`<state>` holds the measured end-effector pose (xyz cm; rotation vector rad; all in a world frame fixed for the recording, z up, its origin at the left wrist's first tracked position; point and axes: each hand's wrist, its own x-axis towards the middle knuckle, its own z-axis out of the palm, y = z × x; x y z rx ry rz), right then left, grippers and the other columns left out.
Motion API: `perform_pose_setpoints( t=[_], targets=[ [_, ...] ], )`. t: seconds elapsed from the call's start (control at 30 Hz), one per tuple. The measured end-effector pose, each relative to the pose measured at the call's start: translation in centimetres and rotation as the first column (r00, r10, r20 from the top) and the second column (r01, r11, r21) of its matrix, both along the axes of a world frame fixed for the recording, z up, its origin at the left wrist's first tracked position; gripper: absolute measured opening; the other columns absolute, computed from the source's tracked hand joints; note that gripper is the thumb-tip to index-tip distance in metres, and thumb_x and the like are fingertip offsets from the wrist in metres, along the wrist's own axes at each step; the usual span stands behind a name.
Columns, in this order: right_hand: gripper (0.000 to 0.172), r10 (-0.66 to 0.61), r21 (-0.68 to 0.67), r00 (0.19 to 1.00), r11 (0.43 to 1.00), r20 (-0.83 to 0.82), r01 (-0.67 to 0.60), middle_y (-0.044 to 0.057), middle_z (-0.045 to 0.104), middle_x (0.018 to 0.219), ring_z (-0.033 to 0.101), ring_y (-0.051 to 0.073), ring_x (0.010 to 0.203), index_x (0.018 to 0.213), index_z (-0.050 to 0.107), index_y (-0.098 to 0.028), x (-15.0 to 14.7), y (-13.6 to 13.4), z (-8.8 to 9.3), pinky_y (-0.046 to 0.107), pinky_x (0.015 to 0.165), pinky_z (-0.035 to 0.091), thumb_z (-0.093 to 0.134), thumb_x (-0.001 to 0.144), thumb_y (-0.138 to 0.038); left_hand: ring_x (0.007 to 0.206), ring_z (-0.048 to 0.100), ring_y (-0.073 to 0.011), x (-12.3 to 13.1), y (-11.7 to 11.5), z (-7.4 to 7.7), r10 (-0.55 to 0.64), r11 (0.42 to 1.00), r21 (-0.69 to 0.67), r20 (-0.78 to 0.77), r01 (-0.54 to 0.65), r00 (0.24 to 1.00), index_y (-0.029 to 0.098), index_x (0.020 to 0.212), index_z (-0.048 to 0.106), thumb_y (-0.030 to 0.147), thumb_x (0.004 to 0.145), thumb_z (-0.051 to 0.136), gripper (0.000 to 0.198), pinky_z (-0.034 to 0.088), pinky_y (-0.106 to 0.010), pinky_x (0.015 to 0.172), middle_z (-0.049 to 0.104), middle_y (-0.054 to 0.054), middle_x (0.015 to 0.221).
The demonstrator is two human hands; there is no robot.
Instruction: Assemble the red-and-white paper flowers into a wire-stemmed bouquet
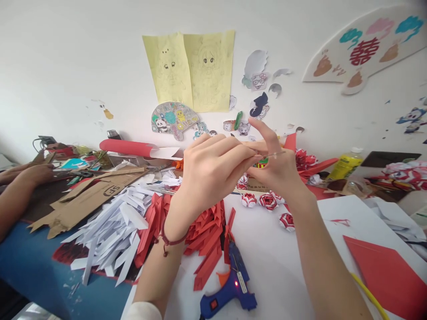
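Observation:
My left hand (216,162) is raised in the middle of the view, its fingers pressed together and pointing right. Close against its fingertips is my right hand (276,164), index finger stretched up and the other fingers bent inward. A thin, pale strand (275,154) shows at the right hand's fingers; what either hand pinches is mostly hidden. A red paper tip (291,141) shows just behind the right hand, and I cannot tell whether it is held. Below lies a blue glue gun (230,284) with a lit red light, beside folded red paper strips (208,235).
White paper strips (116,226) are heaped at left beside torn cardboard (90,195). Red-and-white paper flowers (268,201) lie behind my arms. Red paper (387,271) and a yellow bottle (347,164) are at right. Another person's arm (23,186) rests at far left.

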<state>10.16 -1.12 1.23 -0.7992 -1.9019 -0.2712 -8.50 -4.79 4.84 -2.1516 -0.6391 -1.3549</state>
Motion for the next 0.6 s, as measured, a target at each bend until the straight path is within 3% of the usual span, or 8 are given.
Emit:
perform_pose_setpoints(
  t=[0.13,0.3,0.4,0.6],
  targets=[
    [0.084,-0.074,0.111,0.996,0.991,0.042,0.069,-0.001,0.069,0.123,0.067,0.024,0.111,0.152,0.034,-0.036,0.7,0.7,-0.1,0.04,0.086,0.059,0.072,0.079,-0.018,0.069,0.061,-0.0132,0.0,0.2,-0.1,0.04,0.999,0.034,-0.014,-0.039,0.999,0.023,0.079,0.066,0.032,0.101,0.051,0.028,0.039,-0.03,0.066,0.071,0.0,0.076],
    [0.048,-0.064,0.252,0.996,0.967,0.055,0.049,0.0,0.072,0.114,0.068,0.02,0.098,0.126,0.064,-0.025,1.0,1.5,-0.3,0.037,0.085,0.058,0.069,0.08,-0.013,0.066,0.059,-0.0119,0.1,0.6,-0.3,0.051,0.993,0.11,-0.02,-0.048,0.998,0.022,0.079,0.065,0.029,0.1,0.053,0.025,0.035,-0.03,0.063,0.07,0.001,0.073],
    [0.036,-0.053,0.28,0.998,0.959,0.033,0.041,0.0,0.072,0.113,0.069,0.021,0.101,0.117,0.067,-0.024,1.0,1.8,-0.4,0.038,0.088,0.057,0.066,0.082,-0.014,0.063,0.058,-0.0111,0.2,0.8,-0.3,0.051,0.986,0.161,-0.008,-0.049,0.999,0.022,0.077,0.065,0.028,0.1,0.055,0.025,0.032,-0.03,0.061,0.069,0.002,0.07],
    [0.032,-0.069,0.318,0.998,0.946,0.002,0.064,0.0,0.072,0.115,0.069,0.021,0.105,0.116,0.068,-0.023,1.2,1.9,-0.5,0.036,0.091,0.057,0.065,0.085,-0.014,0.063,0.059,-0.0106,0.3,1.1,-0.4,0.026,0.983,0.18,-0.009,-0.024,1.0,0.021,0.078,0.065,0.028,0.098,0.058,0.023,0.032,-0.029,0.063,0.069,0.003,0.07]
  ],
)
